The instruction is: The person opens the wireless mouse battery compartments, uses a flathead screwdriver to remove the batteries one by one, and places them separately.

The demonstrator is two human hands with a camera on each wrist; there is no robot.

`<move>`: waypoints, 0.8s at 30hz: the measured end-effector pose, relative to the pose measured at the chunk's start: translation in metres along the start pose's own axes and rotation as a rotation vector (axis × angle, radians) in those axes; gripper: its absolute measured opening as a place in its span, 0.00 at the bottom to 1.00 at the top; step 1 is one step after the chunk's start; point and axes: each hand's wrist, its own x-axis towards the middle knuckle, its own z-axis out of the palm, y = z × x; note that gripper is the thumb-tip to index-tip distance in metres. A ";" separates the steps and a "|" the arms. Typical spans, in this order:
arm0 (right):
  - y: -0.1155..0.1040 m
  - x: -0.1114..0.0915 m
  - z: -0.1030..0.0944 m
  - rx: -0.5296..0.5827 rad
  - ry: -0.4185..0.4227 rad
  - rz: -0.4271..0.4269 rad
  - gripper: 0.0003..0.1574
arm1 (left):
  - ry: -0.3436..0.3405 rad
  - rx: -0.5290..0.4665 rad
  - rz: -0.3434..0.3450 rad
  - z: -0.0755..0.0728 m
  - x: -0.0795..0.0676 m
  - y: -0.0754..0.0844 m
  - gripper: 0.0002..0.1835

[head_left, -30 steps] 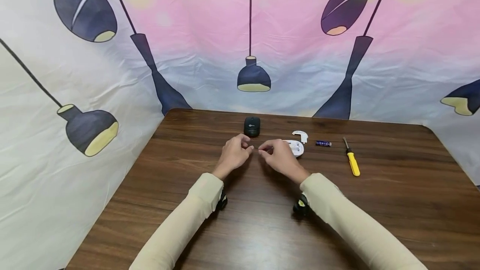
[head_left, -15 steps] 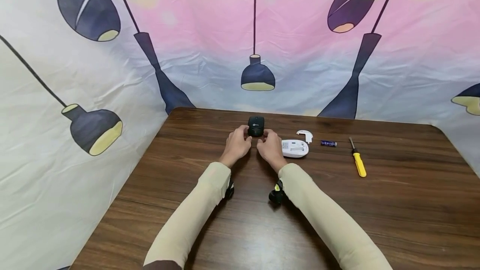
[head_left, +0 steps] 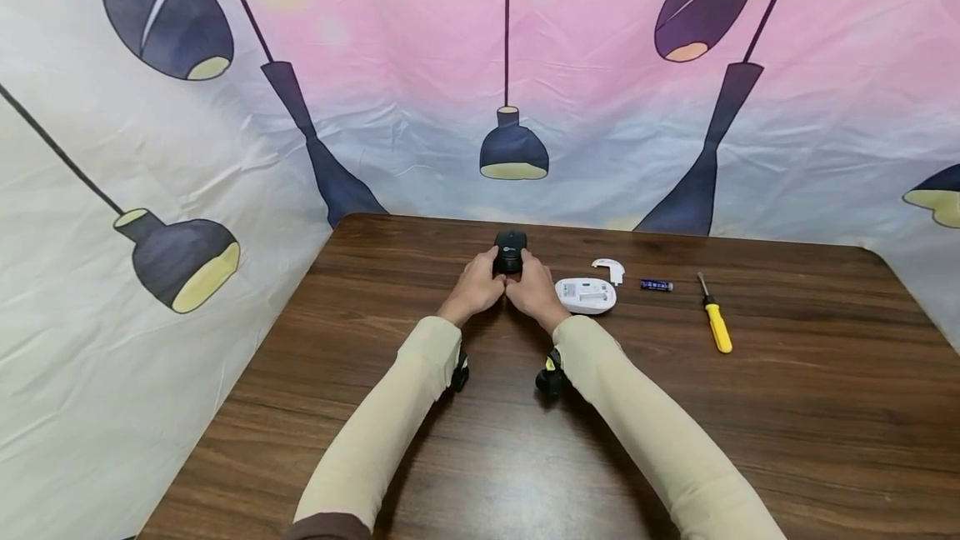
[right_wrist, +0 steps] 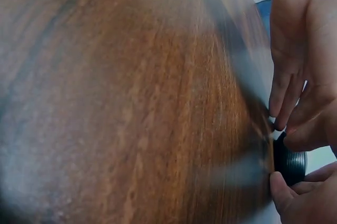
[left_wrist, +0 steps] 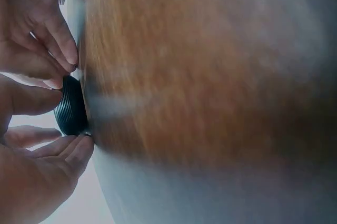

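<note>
A black computer mouse (head_left: 511, 250) lies near the table's far edge, with a small pale logo on top. My left hand (head_left: 474, 285) holds it from the left and my right hand (head_left: 536, 286) from the right. The thumbs come close together at its near end. Both wrist views show fingertips low against its sides; its ribbed end (left_wrist: 72, 109) faces me. Just beside my right hand, a white mouse (head_left: 576, 297) sits upside down with its battery slot uncovered. Fingers on the far sides of the black mouse are partly hidden.
A curved white battery cover (head_left: 611, 270) lies behind the white mouse. Further right are a blue battery (head_left: 656, 285) and a yellow-handled screwdriver (head_left: 717, 328). The wooden table (head_left: 810, 373) ends at a printed fabric backdrop (head_left: 420, 107).
Both hands have moved forward to the black mouse and closed in on its sides. My right hand has moved left, away from the white mouse it partly covered.
</note>
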 end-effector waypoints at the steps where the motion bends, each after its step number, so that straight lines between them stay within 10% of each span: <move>1: 0.000 -0.001 0.000 -0.003 -0.007 -0.007 0.44 | -0.003 0.004 0.005 -0.001 -0.001 -0.001 0.33; 24: -0.009 -0.030 -0.005 -0.319 -0.058 -0.189 0.29 | -0.021 0.148 0.072 -0.017 -0.034 -0.001 0.26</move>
